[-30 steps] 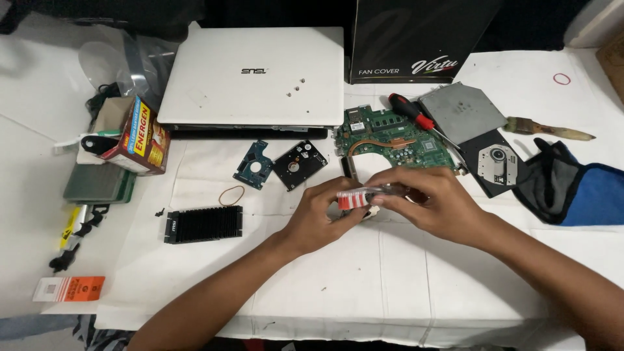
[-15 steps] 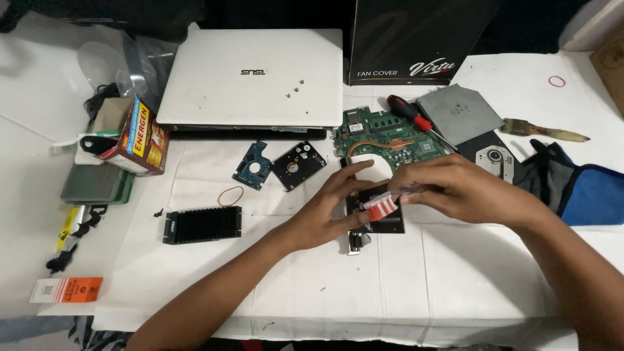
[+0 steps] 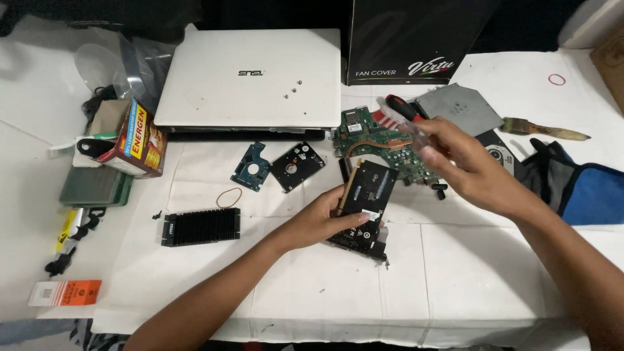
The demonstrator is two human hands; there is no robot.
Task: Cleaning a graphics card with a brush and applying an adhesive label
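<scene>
Since half a second ago, the right hand (image 3: 465, 162) is lifting away toward 2 o'clock, pinching a blurred clear-and-red piece, while the black graphics card (image 3: 365, 208) is now lying uncovered. The white-clothed tabletop (image 3: 455, 273) is carrying a closed white laptop (image 3: 250, 78) at 11 o'clock. The left hand (image 3: 322, 218) is gripping the card's left edge at centre. A green motherboard (image 3: 377, 140) is lying just beyond it.

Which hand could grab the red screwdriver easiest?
Probably the right hand. It hovers just beside the red screwdriver, by the green circuit board. The left hand is farther off and busy gripping the black card.
</scene>
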